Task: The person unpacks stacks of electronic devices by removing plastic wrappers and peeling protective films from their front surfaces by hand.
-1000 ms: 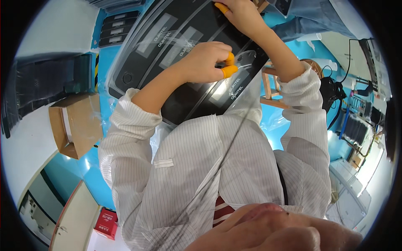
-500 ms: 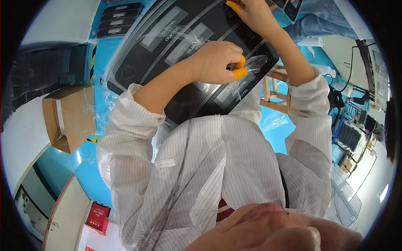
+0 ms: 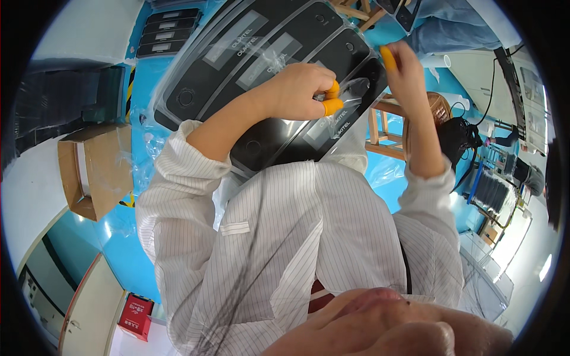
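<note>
Several flat black panels [image 3: 202, 89] with pale rectangular windows lie side by side in a clear plastic tray in front of me. My left hand [image 3: 300, 92] is over the near panels, its orange-capped thumb and finger pinched on a piece of clear plastic film [image 3: 357, 89]. The film lies over the nearest panel at the right. Beyond the tray's right edge hangs my right hand [image 3: 407, 71], apart from the panels. Its fingers are curled together, an orange finger cot on one; anything between them is too small to make out.
A wooden stool [image 3: 386, 133] stands right of the tray. At the left are a cardboard box [image 3: 104, 166] and crumpled clear plastic on the blue floor. More black panels [image 3: 169, 32] are stacked at the far left. Another person's denim-clad legs [image 3: 454, 38] are at the far right.
My right hand has left the far right end of the panels and come nearer, off the tray's right side. My left hand keeps its pinch, shifting slightly left.
</note>
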`<action>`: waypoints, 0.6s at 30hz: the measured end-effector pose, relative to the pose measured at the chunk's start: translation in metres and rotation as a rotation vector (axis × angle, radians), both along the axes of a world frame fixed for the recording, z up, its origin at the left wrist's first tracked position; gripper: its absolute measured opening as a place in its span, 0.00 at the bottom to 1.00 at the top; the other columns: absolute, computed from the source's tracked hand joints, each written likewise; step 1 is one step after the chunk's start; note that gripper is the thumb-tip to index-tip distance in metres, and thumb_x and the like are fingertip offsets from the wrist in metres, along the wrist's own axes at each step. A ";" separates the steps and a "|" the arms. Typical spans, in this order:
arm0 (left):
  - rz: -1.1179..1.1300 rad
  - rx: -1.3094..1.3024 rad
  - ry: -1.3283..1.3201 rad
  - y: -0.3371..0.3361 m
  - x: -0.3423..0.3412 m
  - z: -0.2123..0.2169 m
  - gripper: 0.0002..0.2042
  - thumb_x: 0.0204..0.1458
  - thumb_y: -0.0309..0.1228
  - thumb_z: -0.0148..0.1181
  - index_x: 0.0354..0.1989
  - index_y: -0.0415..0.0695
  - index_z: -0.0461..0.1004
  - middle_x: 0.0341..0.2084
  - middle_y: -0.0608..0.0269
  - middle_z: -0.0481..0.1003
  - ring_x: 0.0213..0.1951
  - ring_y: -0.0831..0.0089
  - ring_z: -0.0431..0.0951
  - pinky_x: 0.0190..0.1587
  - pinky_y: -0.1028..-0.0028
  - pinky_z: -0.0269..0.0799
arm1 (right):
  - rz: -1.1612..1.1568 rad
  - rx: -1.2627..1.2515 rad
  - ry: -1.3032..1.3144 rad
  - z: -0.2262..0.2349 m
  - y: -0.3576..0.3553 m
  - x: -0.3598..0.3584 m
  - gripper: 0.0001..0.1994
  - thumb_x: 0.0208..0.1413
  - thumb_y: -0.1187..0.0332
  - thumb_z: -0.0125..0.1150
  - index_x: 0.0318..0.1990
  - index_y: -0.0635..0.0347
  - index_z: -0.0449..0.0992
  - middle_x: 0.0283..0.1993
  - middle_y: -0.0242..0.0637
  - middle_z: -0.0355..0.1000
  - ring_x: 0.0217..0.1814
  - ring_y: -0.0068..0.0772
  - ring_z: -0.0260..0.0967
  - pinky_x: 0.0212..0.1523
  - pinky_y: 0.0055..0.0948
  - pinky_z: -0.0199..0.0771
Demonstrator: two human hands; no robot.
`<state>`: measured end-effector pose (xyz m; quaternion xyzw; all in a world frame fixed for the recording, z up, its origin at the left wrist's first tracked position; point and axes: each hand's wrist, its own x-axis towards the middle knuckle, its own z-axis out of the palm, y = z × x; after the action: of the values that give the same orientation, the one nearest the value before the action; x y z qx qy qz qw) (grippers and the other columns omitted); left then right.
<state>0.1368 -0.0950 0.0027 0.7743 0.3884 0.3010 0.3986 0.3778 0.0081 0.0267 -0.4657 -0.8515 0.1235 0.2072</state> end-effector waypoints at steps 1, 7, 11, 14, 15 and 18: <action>-0.007 -0.020 0.002 -0.002 0.000 0.001 0.07 0.44 0.24 0.64 0.25 0.34 0.72 0.22 0.59 0.67 0.27 0.68 0.68 0.30 0.72 0.64 | -0.144 -0.080 -0.122 0.001 -0.020 0.016 0.09 0.57 0.70 0.55 0.40 0.66 0.73 0.30 0.54 0.72 0.32 0.56 0.73 0.35 0.38 0.73; 0.109 -0.307 -0.719 -0.008 0.002 0.012 0.05 0.58 0.24 0.54 0.34 0.35 0.74 0.30 0.66 0.71 0.32 0.78 0.71 0.37 0.79 0.67 | -0.355 -0.776 0.630 -0.032 -0.089 0.021 0.06 0.53 0.76 0.48 0.35 0.64 0.71 0.24 0.32 0.69 0.22 0.20 0.66 0.21 0.21 0.62; 0.421 -0.390 -1.071 -0.010 0.000 0.022 0.06 0.54 0.18 0.54 0.38 0.37 0.74 0.31 0.65 0.74 0.35 0.77 0.73 0.39 0.77 0.69 | -0.304 -0.654 0.779 -0.020 -0.098 -0.009 0.06 0.58 0.74 0.47 0.40 0.64 0.69 0.26 0.34 0.70 0.25 0.22 0.67 0.26 0.21 0.67; 0.454 -0.294 -1.143 -0.009 0.006 0.023 0.05 0.57 0.28 0.54 0.34 0.40 0.72 0.22 0.69 0.70 0.23 0.81 0.69 0.26 0.83 0.63 | -0.245 -0.904 1.253 -0.007 -0.101 -0.027 0.07 0.62 0.71 0.45 0.41 0.63 0.69 0.29 0.34 0.70 0.28 0.23 0.67 0.31 0.23 0.69; 0.439 -0.272 -1.179 -0.008 0.009 0.022 0.06 0.59 0.29 0.54 0.36 0.39 0.72 0.23 0.69 0.70 0.24 0.82 0.68 0.27 0.83 0.61 | -0.238 -1.143 1.299 -0.005 -0.101 -0.032 0.10 0.64 0.67 0.45 0.43 0.63 0.69 0.29 0.33 0.70 0.29 0.23 0.66 0.33 0.24 0.69; 0.340 -0.268 -1.354 -0.008 0.016 0.021 0.06 0.60 0.29 0.53 0.37 0.39 0.72 0.25 0.68 0.70 0.26 0.80 0.67 0.30 0.82 0.61 | -0.145 -1.397 1.260 -0.007 -0.102 -0.042 0.18 0.67 0.56 0.46 0.51 0.64 0.69 0.32 0.32 0.70 0.30 0.23 0.65 0.35 0.24 0.69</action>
<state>0.1529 -0.1027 0.0235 0.2902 0.2045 0.7235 0.5920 0.3358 -0.0936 0.0198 -0.3837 -0.2847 0.8217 0.3106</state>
